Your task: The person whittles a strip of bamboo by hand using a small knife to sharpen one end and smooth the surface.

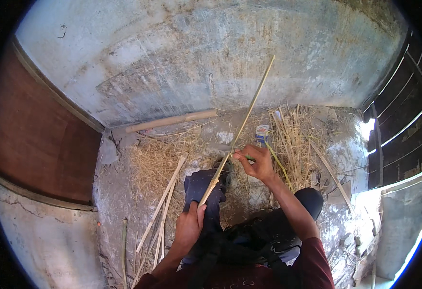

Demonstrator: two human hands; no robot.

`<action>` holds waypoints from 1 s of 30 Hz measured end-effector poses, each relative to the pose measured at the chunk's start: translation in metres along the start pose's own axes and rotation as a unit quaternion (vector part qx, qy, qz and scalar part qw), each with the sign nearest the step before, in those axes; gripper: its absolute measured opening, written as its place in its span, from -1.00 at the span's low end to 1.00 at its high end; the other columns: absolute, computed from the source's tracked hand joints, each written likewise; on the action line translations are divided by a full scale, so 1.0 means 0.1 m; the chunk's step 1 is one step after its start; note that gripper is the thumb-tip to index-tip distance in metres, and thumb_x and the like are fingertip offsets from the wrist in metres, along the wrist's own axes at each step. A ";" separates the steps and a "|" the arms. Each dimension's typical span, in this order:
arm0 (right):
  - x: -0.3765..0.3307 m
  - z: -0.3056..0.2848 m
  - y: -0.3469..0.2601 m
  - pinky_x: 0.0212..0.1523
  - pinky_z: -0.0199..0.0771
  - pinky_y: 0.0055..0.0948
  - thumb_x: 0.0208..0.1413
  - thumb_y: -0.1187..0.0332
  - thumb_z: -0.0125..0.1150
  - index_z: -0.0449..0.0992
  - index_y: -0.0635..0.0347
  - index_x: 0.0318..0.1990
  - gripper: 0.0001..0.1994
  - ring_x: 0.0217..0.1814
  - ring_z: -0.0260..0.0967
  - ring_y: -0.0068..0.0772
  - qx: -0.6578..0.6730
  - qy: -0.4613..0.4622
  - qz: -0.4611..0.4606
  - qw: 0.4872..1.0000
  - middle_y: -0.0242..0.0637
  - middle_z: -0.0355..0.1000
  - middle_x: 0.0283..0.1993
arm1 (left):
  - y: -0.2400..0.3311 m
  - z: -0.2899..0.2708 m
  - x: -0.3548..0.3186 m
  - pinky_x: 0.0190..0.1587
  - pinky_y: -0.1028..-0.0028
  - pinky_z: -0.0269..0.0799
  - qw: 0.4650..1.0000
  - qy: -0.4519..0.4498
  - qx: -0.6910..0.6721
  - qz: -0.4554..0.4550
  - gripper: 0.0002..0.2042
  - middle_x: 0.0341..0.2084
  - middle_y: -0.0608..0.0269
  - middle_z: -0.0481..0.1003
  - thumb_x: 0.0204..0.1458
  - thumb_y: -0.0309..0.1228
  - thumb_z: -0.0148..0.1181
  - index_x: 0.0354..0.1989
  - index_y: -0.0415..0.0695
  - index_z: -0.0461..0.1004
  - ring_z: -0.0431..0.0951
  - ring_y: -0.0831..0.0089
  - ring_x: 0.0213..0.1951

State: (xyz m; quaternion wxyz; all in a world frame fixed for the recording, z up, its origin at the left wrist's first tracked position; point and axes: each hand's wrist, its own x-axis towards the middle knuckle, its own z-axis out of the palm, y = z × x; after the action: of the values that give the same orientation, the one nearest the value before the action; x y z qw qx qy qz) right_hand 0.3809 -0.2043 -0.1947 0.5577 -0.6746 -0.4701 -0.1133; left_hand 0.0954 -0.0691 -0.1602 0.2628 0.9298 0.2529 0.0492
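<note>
A long, thin bamboo strip (252, 107) slants from my lap up toward the wall. My left hand (189, 225) is closed around its near end, above my left leg. Roughened, peeled fibres show along its lower part. Close to the strip's middle, my right hand (255, 161) is closed on what looks like a knife (250, 158). A bit of its green handle shows between the fingers, while a greyish, blurred blade seems to cross the strip. The fingers hide most of the knife, and I cannot tell whether the blade touches the strip.
Several split bamboo strips (161, 207) lie left of my legs, by a heap of shavings (154, 161). More shavings and strips (293, 144) lie at the right, beside a small blue-and-white packet (262, 132). A bamboo pole (172, 120) rests along the stained wall (172, 62).
</note>
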 end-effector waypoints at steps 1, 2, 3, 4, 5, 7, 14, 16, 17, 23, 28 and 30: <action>-0.01 0.00 0.02 -0.46 0.51 -0.22 0.17 0.42 0.50 0.66 0.20 -0.29 -0.90 -0.43 0.62 -0.18 -0.003 0.001 -0.004 1.000 -0.15 0.60 -0.41 | 0.01 -0.01 0.01 -0.45 -0.18 0.37 1.000 0.000 -0.001 0.002 -0.69 -0.60 -0.33 0.48 0.46 -0.21 0.05 -0.19 -0.24 0.41 0.55 -0.40 -0.47; -0.02 -0.01 0.05 -0.46 0.52 -0.20 0.17 0.42 0.50 0.66 0.20 -0.29 -0.90 -0.43 0.62 -0.18 -0.007 0.002 -0.008 1.000 -0.14 0.60 -0.41 | 0.03 -0.01 0.02 -0.45 -0.18 0.37 1.000 0.000 -0.002 0.005 -0.69 -0.61 -0.32 0.48 0.47 -0.21 0.05 -0.19 -0.24 0.41 0.55 -0.39 -0.47; -0.02 -0.01 0.12 -0.46 0.51 -0.22 0.18 0.42 0.50 0.66 0.20 -0.29 -0.90 -0.44 0.61 -0.19 -0.002 0.031 -0.023 0.999 -0.14 0.60 -0.42 | 0.04 -0.02 0.03 -0.46 -0.18 0.37 1.000 0.000 -0.004 0.007 -0.69 -0.61 -0.32 0.48 0.47 -0.21 0.05 -0.20 -0.24 0.41 0.55 -0.38 -0.48; -0.01 0.00 0.23 -0.46 0.50 -0.23 0.18 0.42 0.49 0.66 0.20 -0.28 -0.90 -0.46 0.60 -0.20 0.004 0.062 -0.038 0.997 -0.14 0.59 -0.43 | 0.04 -0.01 0.03 -0.46 -0.18 0.37 1.000 -0.001 -0.002 0.005 -0.69 -0.61 -0.32 0.48 0.47 -0.21 0.05 -0.20 -0.24 0.40 0.55 -0.39 -0.48; 0.00 -0.03 0.32 -0.47 0.49 -0.24 0.19 0.41 0.49 0.66 0.20 -0.28 -0.90 -0.47 0.59 -0.21 0.008 0.094 -0.053 0.994 -0.14 0.59 -0.43 | 0.04 0.00 0.01 -0.45 -0.18 0.37 1.000 -0.002 -0.001 0.004 -0.69 -0.61 -0.32 0.48 0.47 -0.21 0.05 -0.21 -0.24 0.40 0.55 -0.39 -0.48; 0.06 -0.39 0.57 -0.46 0.46 -0.28 0.21 0.41 0.48 0.67 0.20 -0.26 -0.90 -0.49 0.57 -0.24 -0.075 0.098 0.057 0.991 -0.14 0.59 -0.44 | 0.05 0.00 -0.03 -0.45 -0.19 0.36 1.000 -0.006 -0.004 0.009 -0.69 -0.60 -0.33 0.48 0.46 -0.21 0.05 -0.21 -0.24 0.40 0.54 -0.40 -0.48; 0.10 -0.48 0.59 -0.43 0.46 -0.38 0.25 0.44 0.44 0.69 0.20 -0.23 -0.94 -0.48 0.55 -0.31 -0.067 0.137 0.093 0.984 -0.11 0.60 -0.42 | 0.08 -0.01 -0.04 -0.44 -0.21 0.35 0.999 -0.030 -0.020 0.008 -0.69 -0.58 -0.35 0.48 0.47 -0.21 0.04 -0.18 -0.25 0.38 0.54 -0.42 -0.46; 0.13 -0.52 0.56 -0.39 0.48 -0.40 0.25 0.45 0.43 0.69 0.20 -0.24 -0.96 -0.46 0.57 -0.34 -0.059 0.139 0.054 0.987 -0.15 0.61 -0.40 | 0.04 0.00 -0.04 -0.44 -0.21 0.35 0.999 -0.026 -0.032 0.017 -0.69 -0.58 -0.35 0.47 0.47 -0.20 0.03 -0.17 -0.25 0.38 0.54 -0.43 -0.45; 0.15 -0.54 0.53 -0.38 0.49 -0.41 0.25 0.46 0.43 0.69 0.20 -0.24 -0.96 -0.44 0.58 -0.35 -0.055 0.140 0.034 0.988 -0.16 0.62 -0.40 | 0.03 -0.01 -0.04 -0.45 -0.20 0.35 0.999 -0.032 -0.029 0.017 -0.69 -0.58 -0.35 0.47 0.47 -0.20 0.02 -0.16 -0.25 0.38 0.53 -0.43 -0.45; 0.14 -0.61 0.43 -0.35 0.52 -0.38 0.21 0.46 0.48 0.68 0.22 -0.26 -0.93 -0.41 0.60 -0.30 -0.037 0.133 0.029 0.990 -0.18 0.61 -0.39 | -0.06 -0.09 -0.09 -0.49 -0.17 0.36 0.999 -0.036 -0.010 0.028 -0.69 -0.63 -0.30 0.47 0.46 -0.19 0.05 -0.15 -0.24 0.38 0.54 -0.39 -0.50; 0.10 -0.58 0.30 -0.38 0.52 -0.31 0.17 0.46 0.50 0.65 0.23 -0.29 -0.90 -0.41 0.61 -0.21 -0.094 0.082 0.048 0.991 -0.14 0.61 -0.38 | -0.18 -0.12 -0.16 -0.51 -0.13 0.42 0.999 -0.032 0.020 0.021 -0.70 -0.67 -0.23 0.48 0.43 -0.19 0.11 -0.18 -0.21 0.38 0.56 -0.30 -0.55; 0.11 -0.54 0.28 -0.39 0.52 -0.28 0.15 0.47 0.50 0.64 0.23 -0.28 -0.89 -0.40 0.61 -0.18 -0.095 0.077 0.040 0.992 -0.14 0.62 -0.37 | -0.17 -0.13 -0.18 -0.51 -0.14 0.42 0.999 -0.036 0.023 0.032 -0.70 -0.67 -0.22 0.48 0.42 -0.18 0.12 -0.18 -0.20 0.38 0.56 -0.30 -0.55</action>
State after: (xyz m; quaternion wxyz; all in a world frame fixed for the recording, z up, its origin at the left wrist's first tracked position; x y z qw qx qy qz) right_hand 0.4279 -0.2435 -0.1864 0.5293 -0.7325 -0.3854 -0.1864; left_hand 0.0696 -0.0595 -0.1571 0.2491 0.9443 0.2144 0.0182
